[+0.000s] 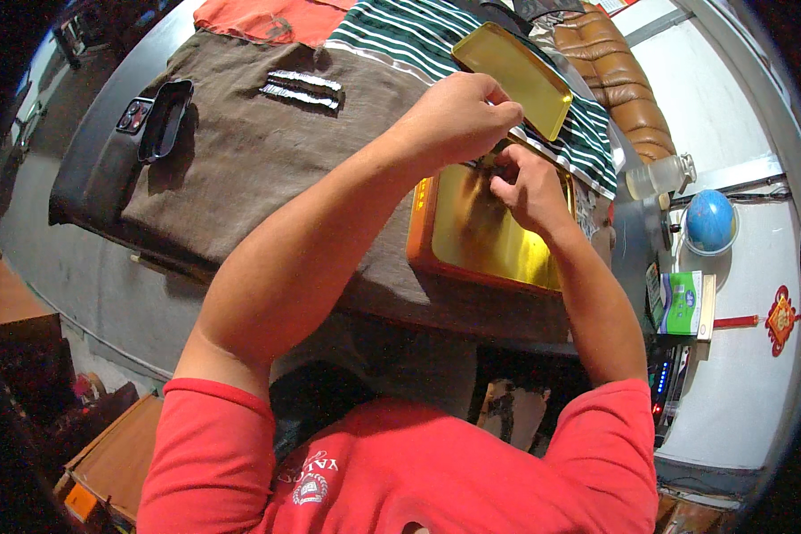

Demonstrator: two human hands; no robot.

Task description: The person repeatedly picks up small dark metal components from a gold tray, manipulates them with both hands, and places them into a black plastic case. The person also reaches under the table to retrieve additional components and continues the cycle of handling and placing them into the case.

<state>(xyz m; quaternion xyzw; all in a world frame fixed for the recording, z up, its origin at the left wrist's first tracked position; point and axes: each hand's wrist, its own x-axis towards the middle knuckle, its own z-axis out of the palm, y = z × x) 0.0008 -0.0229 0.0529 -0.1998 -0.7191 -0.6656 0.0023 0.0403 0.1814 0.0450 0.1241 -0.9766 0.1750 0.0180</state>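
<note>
A rectangular tin with an orange outside and a shiny gold inside stands on the brown cloth in front of me. My left hand is closed above its far left part, the fingertips mostly hidden. My right hand reaches over the inside of the tin with thumb and fingers curled together. Something small and dark shows between the hands, too little of it to name. Just beyond my left hand lies a gold lid-like tray.
Two silvery-white strips lie on the brown cloth. At left are a phone and a black open case. Striped green fabric and orange fabric lie behind. A clear jar stands at right.
</note>
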